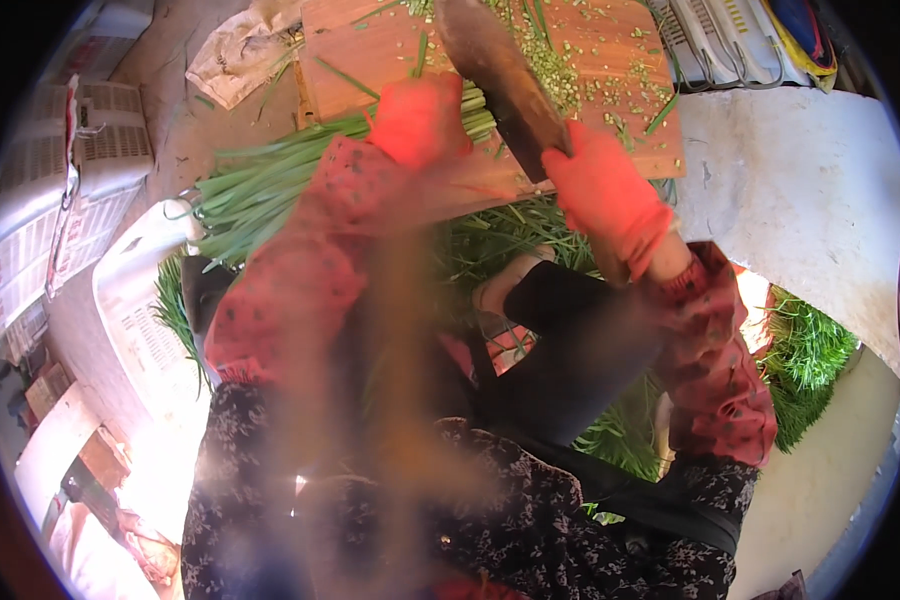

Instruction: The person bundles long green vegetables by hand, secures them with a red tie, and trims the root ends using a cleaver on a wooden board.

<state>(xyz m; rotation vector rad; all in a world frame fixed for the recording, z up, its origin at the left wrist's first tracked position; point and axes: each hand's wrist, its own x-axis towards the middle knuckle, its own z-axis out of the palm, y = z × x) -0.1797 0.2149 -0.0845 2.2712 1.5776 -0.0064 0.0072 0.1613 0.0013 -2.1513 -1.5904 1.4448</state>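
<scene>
My left hand, in a red-orange glove, is closed around a bunch of long green chives lying across the near left part of a wooden cutting board. The leafy ends hang off to the left, and the cut ends show just right of the glove. My right hand, gloved alike, grips the handle of a brown-stained cleaver. Its blade points away over the board, beside the cut ends; I cannot tell whether it touches them. Small chopped green pieces are scattered beyond and right of the blade.
More chives lie below the board's near edge, and a green heap sits at the right. A pale panel adjoins the board. White plastic crates stand left; a crumpled sack lies far left. A blur covers the lower middle.
</scene>
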